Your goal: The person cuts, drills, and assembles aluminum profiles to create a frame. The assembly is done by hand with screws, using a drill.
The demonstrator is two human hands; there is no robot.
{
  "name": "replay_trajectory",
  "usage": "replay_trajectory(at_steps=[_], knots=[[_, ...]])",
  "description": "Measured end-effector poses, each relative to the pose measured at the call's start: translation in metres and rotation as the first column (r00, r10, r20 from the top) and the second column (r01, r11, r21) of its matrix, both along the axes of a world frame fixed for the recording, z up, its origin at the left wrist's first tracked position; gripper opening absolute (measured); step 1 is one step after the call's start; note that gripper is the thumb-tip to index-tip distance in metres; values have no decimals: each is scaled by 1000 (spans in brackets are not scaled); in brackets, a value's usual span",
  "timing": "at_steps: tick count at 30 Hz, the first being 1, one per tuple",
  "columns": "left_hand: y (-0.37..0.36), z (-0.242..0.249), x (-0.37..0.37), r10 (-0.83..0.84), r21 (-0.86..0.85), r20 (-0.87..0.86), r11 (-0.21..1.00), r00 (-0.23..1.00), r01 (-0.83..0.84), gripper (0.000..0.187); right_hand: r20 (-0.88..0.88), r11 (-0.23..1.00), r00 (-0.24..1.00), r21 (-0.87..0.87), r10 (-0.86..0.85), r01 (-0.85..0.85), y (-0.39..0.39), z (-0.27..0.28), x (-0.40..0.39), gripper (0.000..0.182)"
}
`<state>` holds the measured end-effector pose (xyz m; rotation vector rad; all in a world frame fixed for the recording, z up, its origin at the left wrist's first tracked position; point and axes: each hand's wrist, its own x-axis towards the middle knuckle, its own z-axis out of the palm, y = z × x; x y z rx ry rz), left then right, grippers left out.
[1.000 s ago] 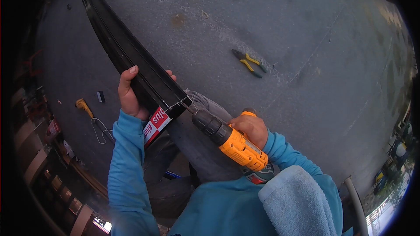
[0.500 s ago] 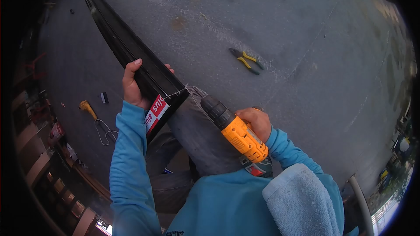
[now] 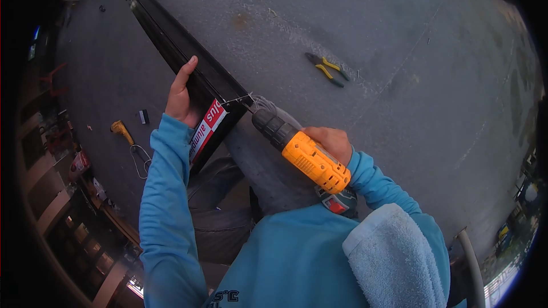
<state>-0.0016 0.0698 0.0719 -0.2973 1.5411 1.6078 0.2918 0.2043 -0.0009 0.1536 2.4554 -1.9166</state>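
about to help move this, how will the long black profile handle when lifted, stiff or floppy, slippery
The long black profile is probably stiff, given its lengthwise ridges. Its far end may dip if only the left hand lifts, since most of its length extends beyond that hold. Its sheen suggests a possibly slippery surface.

Blue long-sleeved top (image 3: 302, 251) worn, 2 sleeves (image 3: 168, 205) creased, dark lettering (image 3: 225, 296) printed on front, grey trousers (image 3: 257, 165) worn, pale-blue towel (image 3: 394, 251) draped.
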Motion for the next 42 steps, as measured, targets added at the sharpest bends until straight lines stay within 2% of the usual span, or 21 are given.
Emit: replay_trajectory(at_steps=[2, 3, 4, 6, 8, 10, 14, 17, 19, 23, 25, 29, 31, 38, 40, 42], knots=[[-5, 5, 3, -30, -24, 3, 999, 1000, 30, 55, -220, 981, 956, -79, -193, 180, -9, -6, 6, 51], [-5, 9, 4, -64, -46, 10, 997, 998, 64, 51, -229, 977, 951, -88, -208, 193, -9, -3, 4, 50], [-5, 11, 5, -58, -50, 13, 997, 998, 59, 51, -226, 978, 952, -91, -204, 188, -7, 1, 5, 50], [-4, 16, 11, -109, -76, 52, 991, 993, 112, 51, -15, 985, 990, -99, -143, 141, -4, 10, 7, 51], [1, 18, 14, -92, -89, 29, 992, 995, 94, 49, 22, 988, 993, -96, -119, 121, -7, 8, 7, 52], [2, 16, 12, -94, -54, 38, 994, 995, 96, 48, -98, 977, 975, -86, -201, 193, -10, 4, 8, 53], [2, 11, 10, -100, -56, 44, 993, 994, 102, 50, -80, 985, 981, -11, -175, 174, -5, 10, 8, 53], [3, 13, 11, -95, -89, 34, 991, 995, 98, 52, -61, 978, 978, -81, -199, 194, -7, 12, 10, 53], [3, 14, 10, -97, -92, 20, 991, 995, 98, 53, -215, 970, 946, -63, -243, 235, -9, 8, 9, 53], [3, 9, 13, -78, -80, 32, 994, 996, 81, 54, -150, 976, 964, -45, -219, 214, -11, 8, 8, 53], [3, 9, 14, -94, -74, 36, 993, 995, 96, 53, -17, 978, 980, -53, -201, 200, -10, 11, 6, 52], [5, 8, 14, -115, -103, 39, 988, 993, 118, 49, -84, 976, 973, -31, -217, 215, -12, 4, 6, 51], [8, 10, 11, -120, -107, 50, 986, 991, 125, 48, -181, 968, 952, 0, -247, 251, -12, 7, 4, 51], [5, 9, 8, -108, -138, 58, 984, 992, 115, 45, -158, 960, 947, -38, -280, 278, -15, 4, 6, 50], [6, 11, 9, -102, -153, 53, 982, 993, 109, 45, -81, 971, 969, -67, -234, 229, -15, 5, 3, 50], [6, 12, 9, -97, -162, 48, 981, 994, 104, 45, -103, 973, 969, -58, -226, 221, -13, 7, 3, 51]])
